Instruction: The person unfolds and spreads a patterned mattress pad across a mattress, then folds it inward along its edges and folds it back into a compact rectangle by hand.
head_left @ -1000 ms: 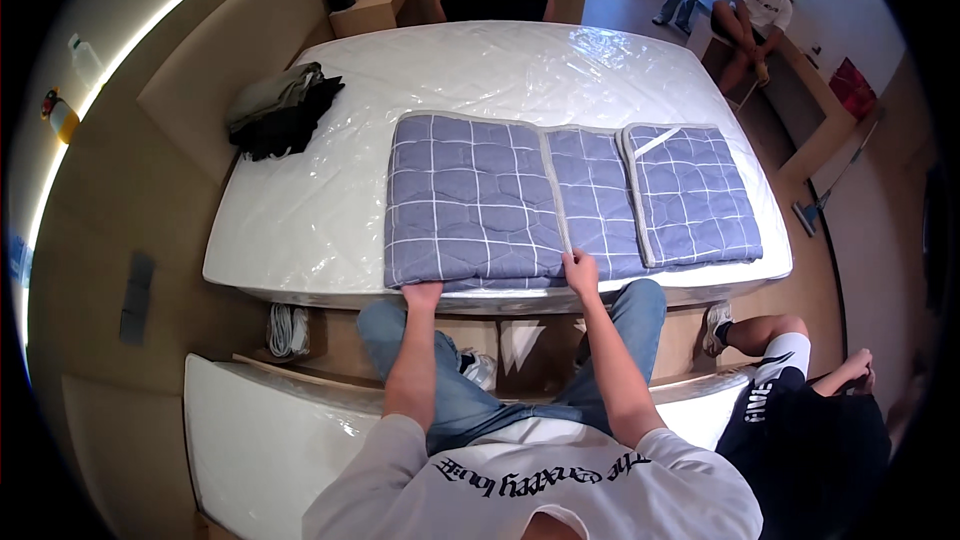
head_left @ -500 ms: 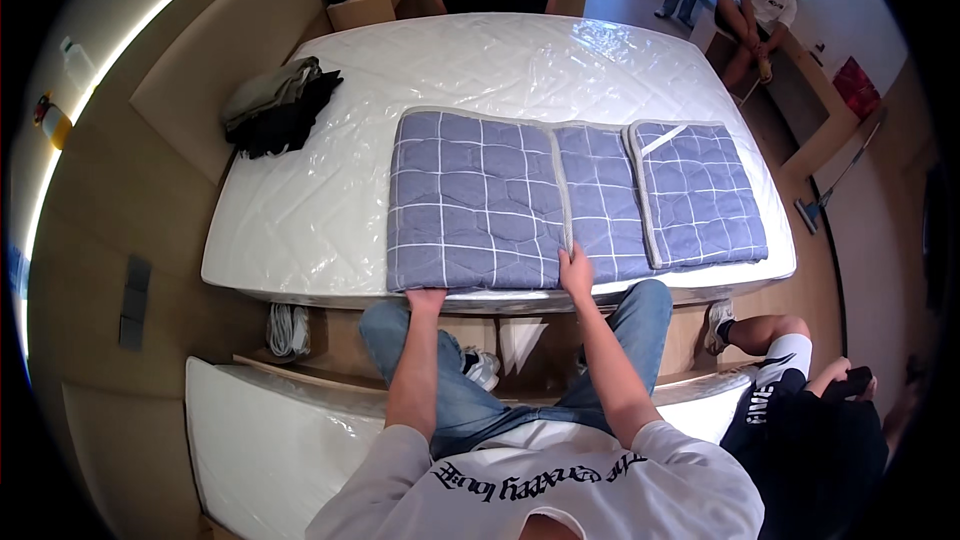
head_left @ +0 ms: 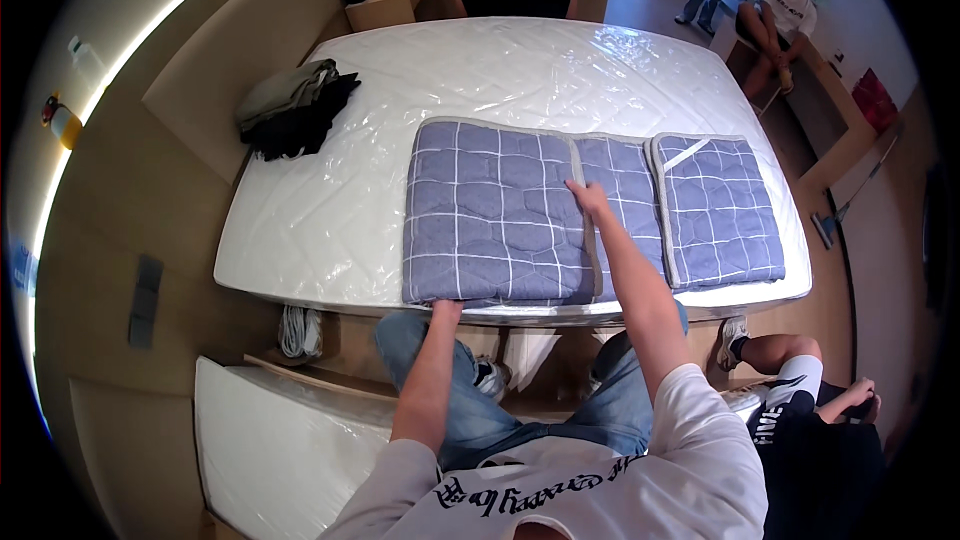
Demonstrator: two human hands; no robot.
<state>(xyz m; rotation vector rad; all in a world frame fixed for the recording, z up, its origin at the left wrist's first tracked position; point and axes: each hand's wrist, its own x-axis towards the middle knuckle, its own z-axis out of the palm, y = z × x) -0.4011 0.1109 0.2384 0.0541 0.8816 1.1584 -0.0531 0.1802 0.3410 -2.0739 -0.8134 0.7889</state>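
Note:
A blue-grey quilted mattress pad [head_left: 495,215] with white grid lines and grey edging lies across the near part of the plastic-covered mattress [head_left: 330,225]. Its left and right ends are folded inward, with a lower layer showing between them; a white strap crosses the right fold. My right hand [head_left: 588,198] is closed on the edging of the left fold, about halfway up its length. At the near left part of the pad, my left hand [head_left: 447,310] grips the lower edge from underneath, its fingertips hidden below the cloth.
Dark folded clothes [head_left: 295,110] lie at the mattress's left end, by the headboard [head_left: 235,50]. A second wrapped mattress [head_left: 285,440] is behind my legs. One person [head_left: 820,420] sits close at my right; others are beyond the bed. A mop [head_left: 828,228] leans at the right wall.
My right hand has moved from the near corner of the left fold farther up along its edging. The left hand stays at the near edge. My view has shifted slightly.

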